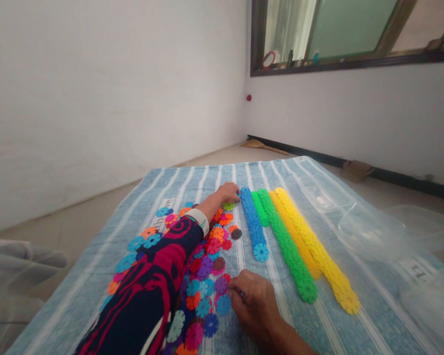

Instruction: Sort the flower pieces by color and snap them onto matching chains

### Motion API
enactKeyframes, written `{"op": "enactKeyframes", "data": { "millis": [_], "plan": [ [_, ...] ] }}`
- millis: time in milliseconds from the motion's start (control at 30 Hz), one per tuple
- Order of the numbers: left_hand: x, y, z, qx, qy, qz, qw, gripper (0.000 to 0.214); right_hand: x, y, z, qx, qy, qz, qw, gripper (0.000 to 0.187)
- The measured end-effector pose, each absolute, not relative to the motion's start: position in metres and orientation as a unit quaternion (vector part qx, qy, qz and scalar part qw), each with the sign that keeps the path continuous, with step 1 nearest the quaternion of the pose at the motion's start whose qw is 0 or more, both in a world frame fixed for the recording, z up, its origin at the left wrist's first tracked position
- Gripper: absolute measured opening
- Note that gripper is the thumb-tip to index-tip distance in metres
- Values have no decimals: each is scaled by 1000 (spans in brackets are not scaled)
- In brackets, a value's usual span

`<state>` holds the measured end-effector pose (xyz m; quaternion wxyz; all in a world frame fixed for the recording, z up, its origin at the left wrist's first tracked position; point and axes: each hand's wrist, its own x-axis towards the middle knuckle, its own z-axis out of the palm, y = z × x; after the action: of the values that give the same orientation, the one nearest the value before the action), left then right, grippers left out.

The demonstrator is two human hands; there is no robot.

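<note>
My left hand (228, 192) is stretched to the far end of the blue row (252, 222) of overlapping flower-shaped plastic discs. Its fingers are closed on a blue disc (239, 195), partly covered by them. Closer to me, my right hand (254, 301) rests at the right edge of a loose pile of mixed-colour discs (205, 266). Its thumb and forefinger are drawn together near a purple disc (221, 285); whatever lies between them is hidden. To the right of the blue row lie a green row (290, 246) with a short green row (260, 209) beside it, and yellow rows (314, 241).
A striped blue cloth (185, 182) covers the table. Clear plastic containers (372, 227) stand along its right side. My left sleeve (151, 286) hides part of the pile. A broom (262, 144) and a cardboard piece (357, 170) lie on the floor by the wall.
</note>
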<state>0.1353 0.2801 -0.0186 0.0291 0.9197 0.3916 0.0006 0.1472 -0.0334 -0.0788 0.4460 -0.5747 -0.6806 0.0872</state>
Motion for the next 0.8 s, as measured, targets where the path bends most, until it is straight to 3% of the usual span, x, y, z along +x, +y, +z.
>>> {"op": "enactKeyframes", "data": {
  "millis": [800],
  "plan": [
    [123,285,-9,924,382,15,14,38,149,-33,-82,-576,-684,90,438,18]
  ]
}}
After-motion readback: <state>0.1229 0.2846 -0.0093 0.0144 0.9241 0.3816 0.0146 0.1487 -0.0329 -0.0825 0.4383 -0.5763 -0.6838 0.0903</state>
